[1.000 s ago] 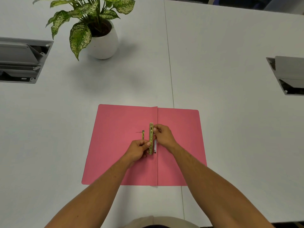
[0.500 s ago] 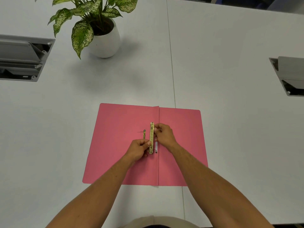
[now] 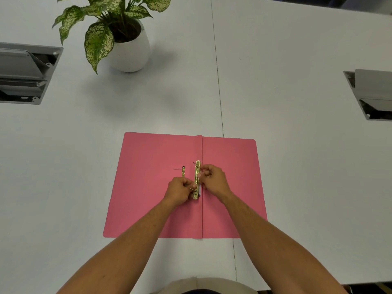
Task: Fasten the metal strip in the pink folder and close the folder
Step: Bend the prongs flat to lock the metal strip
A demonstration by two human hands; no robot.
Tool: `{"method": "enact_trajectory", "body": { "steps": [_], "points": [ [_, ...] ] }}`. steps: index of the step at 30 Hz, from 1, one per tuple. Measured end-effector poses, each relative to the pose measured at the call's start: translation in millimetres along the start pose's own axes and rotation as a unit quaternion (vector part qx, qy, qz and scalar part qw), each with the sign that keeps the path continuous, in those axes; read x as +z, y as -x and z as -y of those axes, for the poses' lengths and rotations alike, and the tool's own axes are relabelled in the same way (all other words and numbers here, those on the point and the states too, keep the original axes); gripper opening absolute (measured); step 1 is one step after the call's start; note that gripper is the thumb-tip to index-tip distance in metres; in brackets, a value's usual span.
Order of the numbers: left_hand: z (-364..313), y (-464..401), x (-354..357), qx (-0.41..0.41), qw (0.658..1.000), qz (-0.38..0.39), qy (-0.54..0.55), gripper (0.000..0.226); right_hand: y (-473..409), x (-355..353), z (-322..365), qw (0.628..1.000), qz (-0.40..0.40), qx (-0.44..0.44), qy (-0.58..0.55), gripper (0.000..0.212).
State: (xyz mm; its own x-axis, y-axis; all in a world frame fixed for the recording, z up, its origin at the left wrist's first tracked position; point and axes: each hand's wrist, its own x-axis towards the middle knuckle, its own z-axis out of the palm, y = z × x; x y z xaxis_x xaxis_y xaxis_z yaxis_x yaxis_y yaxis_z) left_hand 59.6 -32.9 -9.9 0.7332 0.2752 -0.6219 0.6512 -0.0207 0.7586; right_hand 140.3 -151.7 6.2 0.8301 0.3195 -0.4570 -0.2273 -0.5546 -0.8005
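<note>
White table [image 3: 297,187]: both hands, L [image 3: 180,190] & R [image 3: 213,180], pinch metal strip [image 3: 197,179] on open pink folder [image 3: 148,187].

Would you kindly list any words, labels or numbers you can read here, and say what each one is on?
No text can be read.
Metal strip: embossed marks along it, too small and blurred to read.
Pink folder, plant pot, table: no writing visible.

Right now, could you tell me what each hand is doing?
Left hand: closed, pinching the lower end of the metal strip.
Right hand: closed, fingertips pinching the strip's upper part.
</note>
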Motion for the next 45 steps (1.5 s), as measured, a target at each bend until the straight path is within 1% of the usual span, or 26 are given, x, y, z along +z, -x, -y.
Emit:
{"method": "enact_trajectory", "body": {
  "steps": [4,8,12,18,23,28,32,37,40,43,45],
  "points": [
    [-1.7,1.8,4.4,-0.005,1.000,-0.006,-0.021,0.013,1.2,2.5,0.5,0.998,-0.017,-0.020,0.057,0.030],
    [-4.3,2.7,7.6,0.004,0.999,-0.013,-0.043,0.008,3.3,0.9,1.8,0.997,-0.020,-0.030,0.075,0.032],
    [-9.1,3.4,9.1,0.013,0.997,-0.017,-0.071,0.012,3.8,0.3,1.3,0.995,-0.027,-0.035,0.094,0.032],
    [-10.4,0.5,11.1,0.026,0.984,-0.051,-0.171,0.010,2.8,-0.1,0.7,0.994,-0.030,-0.034,0.102,0.029],
    [-12.2,3.7,12.4,0.063,0.973,-0.037,-0.220,0.021,2.6,-0.9,-4.2,0.992,-0.035,-0.030,0.120,0.025],
    [-16.2,10.0,14.7,0.120,0.960,-0.033,-0.250,0.044,1.0,-3.1,-4.8,0.993,-0.044,-0.023,0.103,0.023],
    [-13.4,10.2,14.6,0.142,0.951,-0.020,-0.274,0.045,-1.4,-0.9,-5.1,0.992,-0.039,-0.027,0.114,0.021],
    [-16.1,7.5,13.4,0.134,0.949,-0.010,-0.285,0.050,-6.6,-2.3,-0.5,0.992,-0.061,-0.028,0.108,0.021],
    [-15.9,5.3,12.8,0.133,0.945,0.000,-0.300,0.050,-14.2,-3.9,7.0,0.987,-0.040,-0.064,0.139,0.018],
    [-16.6,3.2,12.2,0.120,0.945,0.000,-0.304,0.050,-24.3,-6.9,15.4,0.976,-0.008,-0.096,0.195,0.017],
    [-17.2,1.4,12.6,0.113,0.945,0.005,-0.307,0.045,-30.5,-8.7,19.9,0.965,0.013,-0.111,0.239,0.014]
  ]
}}
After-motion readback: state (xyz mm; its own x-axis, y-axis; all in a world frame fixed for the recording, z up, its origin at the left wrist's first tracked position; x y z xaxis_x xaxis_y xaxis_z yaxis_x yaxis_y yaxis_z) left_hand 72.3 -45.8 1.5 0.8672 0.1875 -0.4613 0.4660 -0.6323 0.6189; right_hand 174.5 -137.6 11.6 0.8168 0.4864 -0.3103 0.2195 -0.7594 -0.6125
